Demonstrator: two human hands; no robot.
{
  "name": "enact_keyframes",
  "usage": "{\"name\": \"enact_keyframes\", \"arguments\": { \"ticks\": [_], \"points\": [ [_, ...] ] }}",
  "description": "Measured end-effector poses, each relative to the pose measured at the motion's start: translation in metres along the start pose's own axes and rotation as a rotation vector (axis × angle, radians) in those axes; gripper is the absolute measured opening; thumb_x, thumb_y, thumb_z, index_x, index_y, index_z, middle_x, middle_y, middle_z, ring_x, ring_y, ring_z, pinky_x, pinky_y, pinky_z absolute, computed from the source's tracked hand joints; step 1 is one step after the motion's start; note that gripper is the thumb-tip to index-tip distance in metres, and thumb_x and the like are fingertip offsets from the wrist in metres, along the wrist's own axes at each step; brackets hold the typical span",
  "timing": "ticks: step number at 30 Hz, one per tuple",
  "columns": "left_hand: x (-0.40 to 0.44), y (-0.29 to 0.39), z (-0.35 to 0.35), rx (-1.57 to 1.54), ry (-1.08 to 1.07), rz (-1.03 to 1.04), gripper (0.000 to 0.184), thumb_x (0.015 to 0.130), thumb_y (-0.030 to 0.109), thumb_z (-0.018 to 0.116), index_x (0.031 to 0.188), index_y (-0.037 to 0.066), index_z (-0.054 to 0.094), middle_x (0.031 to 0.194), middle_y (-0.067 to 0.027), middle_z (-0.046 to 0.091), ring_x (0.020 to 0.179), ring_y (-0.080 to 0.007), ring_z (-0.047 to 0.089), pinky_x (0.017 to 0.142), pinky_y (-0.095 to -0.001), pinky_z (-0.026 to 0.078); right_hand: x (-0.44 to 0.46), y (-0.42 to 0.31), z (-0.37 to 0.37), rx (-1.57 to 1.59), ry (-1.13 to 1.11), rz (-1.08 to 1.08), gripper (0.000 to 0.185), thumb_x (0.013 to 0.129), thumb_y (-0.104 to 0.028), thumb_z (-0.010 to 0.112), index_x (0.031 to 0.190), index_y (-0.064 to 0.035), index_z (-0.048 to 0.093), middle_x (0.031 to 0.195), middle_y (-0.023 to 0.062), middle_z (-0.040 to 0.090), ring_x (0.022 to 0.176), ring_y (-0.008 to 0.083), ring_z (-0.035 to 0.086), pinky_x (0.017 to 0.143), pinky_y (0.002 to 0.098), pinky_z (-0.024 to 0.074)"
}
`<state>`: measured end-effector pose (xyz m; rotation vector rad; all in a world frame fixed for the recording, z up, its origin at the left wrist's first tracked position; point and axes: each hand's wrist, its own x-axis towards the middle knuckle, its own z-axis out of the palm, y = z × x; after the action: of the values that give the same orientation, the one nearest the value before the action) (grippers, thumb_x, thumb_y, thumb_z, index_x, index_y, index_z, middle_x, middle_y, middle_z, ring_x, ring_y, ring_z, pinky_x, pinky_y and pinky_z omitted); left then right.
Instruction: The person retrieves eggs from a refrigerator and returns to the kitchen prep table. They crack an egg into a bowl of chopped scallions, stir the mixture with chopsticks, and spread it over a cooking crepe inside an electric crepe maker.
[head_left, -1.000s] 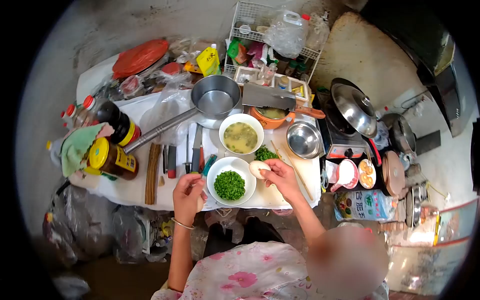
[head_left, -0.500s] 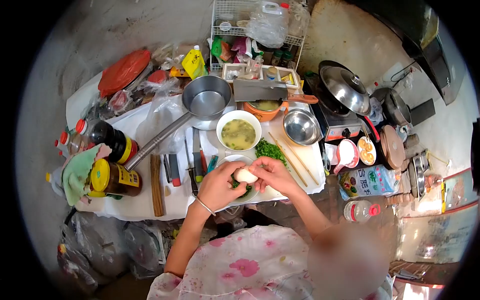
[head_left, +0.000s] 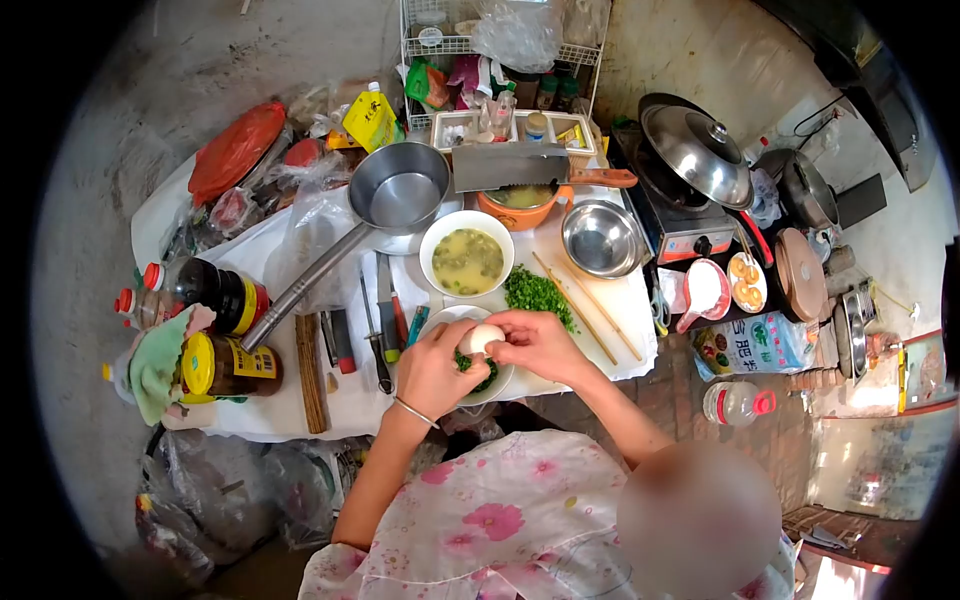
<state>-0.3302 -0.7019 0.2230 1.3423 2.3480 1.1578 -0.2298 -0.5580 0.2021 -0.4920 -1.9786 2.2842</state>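
Both my hands are closed around a pale egg (head_left: 481, 339), just over a white bowl (head_left: 497, 384) that holds chopped greens. My left hand (head_left: 436, 362) grips the egg from the left, a bangle at its wrist. From the right, my right hand (head_left: 538, 345) holds it with fingers and thumb. Whether the shell is cracked I cannot tell. Behind them stands a bowl of yellowish soup (head_left: 468, 262) with bits in it. A heap of chopped greens (head_left: 537, 297) lies to its right, beside a pair of chopsticks (head_left: 588, 308).
A long-handled saucepan (head_left: 399, 187) stands behind left. A cleaver (head_left: 512, 168) rests across an orange pot (head_left: 527, 217), near a steel bowl (head_left: 603, 239). Knives (head_left: 385, 310) and sauce bottles (head_left: 217, 291) are at left. A lidded wok (head_left: 695, 150) sits on a stove at right.
My hands have shifted slightly around the egg, which stays between them over the bowl. The camera view has moved a little.
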Motion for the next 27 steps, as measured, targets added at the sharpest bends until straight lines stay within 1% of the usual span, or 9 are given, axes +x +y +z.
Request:
{"name": "enact_keyframes", "arguments": {
  "ticks": [6,12,17,27],
  "points": [
    [-0.0031,-0.003,0.0064,0.072,0.042,0.004,0.035,0.064,0.014,0.064,0.096,0.005,0.058,0.08,-0.0143,0.059,0.055,-0.0241,0.058,0.052,-0.0311,0.048,0.0029,0.009,-0.0007,0.032,0.005,0.007,0.034,0.074,-0.002,0.063,0.105,0.0065,0.054,0.085,0.0076,0.061,0.072,0.0088,0.058,0.062,0.0214,0.0478],
    [-0.0041,-0.0027,0.0044,0.007,0.006,-0.029,0.035,0.064,0.014,0.064,0.097,0.004,0.058,0.081,-0.0149,0.059,0.056,-0.024,0.058,0.053,-0.0309,0.048,0.0018,0.0045,-0.0006,0.05,-0.007,0.049,0.033,0.075,-0.002,0.063,0.106,0.0062,0.054,0.084,0.0081,0.061,0.071,0.0094,0.058,0.06,0.0219,0.0481],
    [-0.0045,-0.0027,0.0065,0.077,0.045,0.007,0.034,0.064,0.015,0.065,0.096,0.004,0.059,0.078,-0.0148,0.059,0.056,-0.0251,0.058,0.053,-0.0315,0.048,0.0009,0.0065,0.0002,0.062,-0.006,0.046,0.031,0.075,-0.002,0.062,0.105,0.0044,0.056,0.085,0.0071,0.062,0.07,0.0086,0.057,0.061,0.0213,0.0481],
    [-0.0049,-0.0089,0.0018,0.11,0.017,0.077,0.035,0.065,0.014,0.065,0.097,0.004,0.059,0.075,-0.0152,0.059,0.056,-0.0257,0.058,0.052,-0.0313,0.049,-0.0013,0.007,0.0018,0.057,0.002,0.081,0.031,0.077,-0.003,0.062,0.106,0.0051,0.055,0.085,0.0082,0.062,0.068,0.0091,0.058,0.06,0.0215,0.0484]
  ]
}}
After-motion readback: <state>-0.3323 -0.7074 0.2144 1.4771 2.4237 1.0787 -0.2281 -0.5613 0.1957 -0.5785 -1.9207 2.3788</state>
